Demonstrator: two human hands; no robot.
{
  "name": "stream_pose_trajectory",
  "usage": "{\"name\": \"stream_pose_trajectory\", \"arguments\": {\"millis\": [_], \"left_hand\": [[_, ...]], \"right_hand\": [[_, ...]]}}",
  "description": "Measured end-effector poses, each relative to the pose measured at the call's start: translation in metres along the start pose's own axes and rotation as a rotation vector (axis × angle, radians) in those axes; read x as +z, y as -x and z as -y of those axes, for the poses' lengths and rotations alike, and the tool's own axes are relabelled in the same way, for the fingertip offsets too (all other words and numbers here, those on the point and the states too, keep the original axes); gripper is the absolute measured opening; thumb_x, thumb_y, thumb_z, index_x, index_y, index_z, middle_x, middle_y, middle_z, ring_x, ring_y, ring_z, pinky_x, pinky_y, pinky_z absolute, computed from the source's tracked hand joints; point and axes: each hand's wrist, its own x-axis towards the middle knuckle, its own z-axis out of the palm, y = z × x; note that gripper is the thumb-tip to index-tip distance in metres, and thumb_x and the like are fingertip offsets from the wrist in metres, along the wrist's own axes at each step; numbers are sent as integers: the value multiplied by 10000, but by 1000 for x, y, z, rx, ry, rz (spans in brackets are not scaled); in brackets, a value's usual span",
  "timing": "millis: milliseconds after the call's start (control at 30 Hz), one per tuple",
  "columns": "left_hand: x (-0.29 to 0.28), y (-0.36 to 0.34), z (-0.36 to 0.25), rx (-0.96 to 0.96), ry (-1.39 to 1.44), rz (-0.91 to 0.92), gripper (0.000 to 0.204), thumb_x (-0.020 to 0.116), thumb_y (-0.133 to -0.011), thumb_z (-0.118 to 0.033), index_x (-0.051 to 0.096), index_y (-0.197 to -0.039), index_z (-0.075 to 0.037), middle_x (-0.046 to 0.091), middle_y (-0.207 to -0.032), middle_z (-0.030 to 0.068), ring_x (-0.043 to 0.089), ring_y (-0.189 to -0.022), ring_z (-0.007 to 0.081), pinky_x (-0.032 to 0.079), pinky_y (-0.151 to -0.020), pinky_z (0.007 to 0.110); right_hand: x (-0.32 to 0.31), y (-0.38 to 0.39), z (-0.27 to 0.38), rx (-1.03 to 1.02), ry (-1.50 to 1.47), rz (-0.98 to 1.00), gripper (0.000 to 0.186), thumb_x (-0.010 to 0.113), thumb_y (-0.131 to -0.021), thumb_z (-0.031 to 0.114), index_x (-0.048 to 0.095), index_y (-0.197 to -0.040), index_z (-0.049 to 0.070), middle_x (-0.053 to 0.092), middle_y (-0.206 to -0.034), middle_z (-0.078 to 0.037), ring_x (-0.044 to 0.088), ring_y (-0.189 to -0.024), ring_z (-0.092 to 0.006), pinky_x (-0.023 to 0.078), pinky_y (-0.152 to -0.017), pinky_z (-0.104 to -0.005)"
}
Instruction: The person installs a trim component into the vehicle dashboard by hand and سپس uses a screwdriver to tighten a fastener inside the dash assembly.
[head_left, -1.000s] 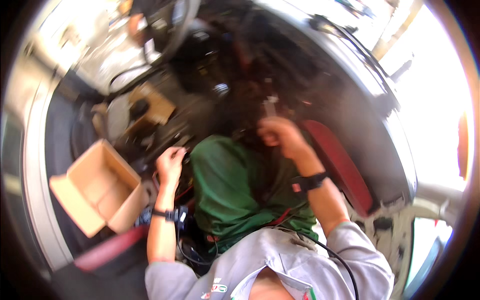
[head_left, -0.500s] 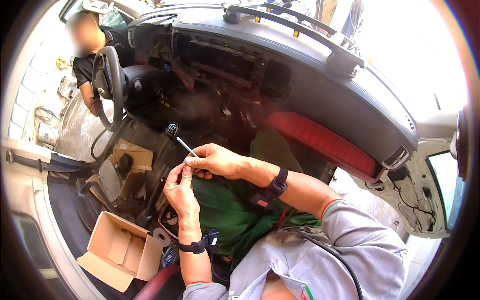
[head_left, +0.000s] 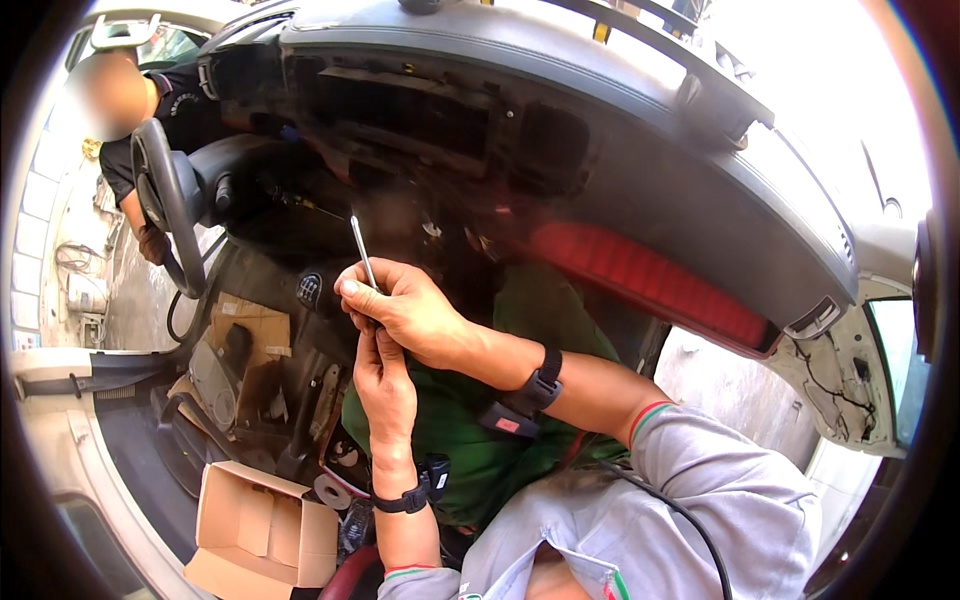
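My right hand (head_left: 412, 312) is closed around a slim metal rod (head_left: 361, 248), like a screwdriver shaft, pinched between thumb and fingers. Its bare end points up and away, toward the dashboard. Below it my left hand (head_left: 385, 388) is closed, its fingertips pressed together against the right hand's fingers. Whatever lies between the left fingertips is hidden. Both hands are above my green trousers (head_left: 455, 445), a little right of the gear knob (head_left: 310, 290). The rod's lower end is covered by my fingers.
A partly stripped dashboard (head_left: 640, 170) with a red panel (head_left: 650, 280) spans ahead. At left, another person's gloved hand (head_left: 153, 245) is beside the steering wheel (head_left: 170, 205). An open cardboard box (head_left: 265, 520), a tape roll (head_left: 333, 490) and cardboard pieces (head_left: 250, 325) lie left of me.
Both hands have shifted slightly, and the rod now points more steeply upward. The right hand sits higher over the left. The whole view has turned, moving the dashboard and steering wheel leftward and up.
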Motion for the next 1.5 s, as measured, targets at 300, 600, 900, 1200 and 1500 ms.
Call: {"name": "stream_pose_trajectory", "arguments": {"millis": [300, 600, 900, 1200, 1500], "left_hand": [[-1, 46, -13, 6, -73, 267, 402, 554, -1046, -366, 473, -765, -89, 381, -641, -83, 324, -554, 12, 235, -489, 202], [-1, 87, -24, 66, -77, 235, 351, 604, -1021, -362, 536, -828, -77, 416, -647, -89, 329, -539, 1, 226, -476, 189], [-2, 106, -38, 125, -157, 143, 310, 626, -1016, -268, 542, -830, -35, 433, -651, -66, 338, -601, 41, 270, -524, 234], [0, 101, -31, 50, -112, 101, 312, 620, -1021, -273, 531, -829, -44, 399, -657, -82, 312, -605, 27, 243, -524, 229], [8, 76, -11, -42, -39, 97, 362, 547, -1045, -370, 490, -822, -90, 345, -635, -93, 268, -515, 1, 187, -456, 195]], "right_hand": [[-64, 42, 34, -88, -131, -387, 296, 594, -1030, 302, 635, -1056, 10, 619, -815, -14, 616, -704, -110, 559, -683, -287], [-71, 92, 43, -142, -91, -415, 328, 569, -1038, 326, 629, -1107, 11, 623, -883, -10, 653, -768, -136, 595, -770, -308], [-48, 104, 48, -130, -161, -326, 278, 559, -1043, 285, 562, -1079, 10, 681, -977, -104, 723, -871, -227, 626, -810, -377], [-49, 101, 41, -130, -168, -317, 247, 549, -1050, 260, 573, -1067, 15, 688, -977, -109, 730, -893, -241, 625, -832, -387], [-68, 70, 26, -169, -171, -335, 243, 552, -1049, 264, 581, -1065, 23, 699, -967, -105, 734, -892, -240, 623, -802, -372]]}}
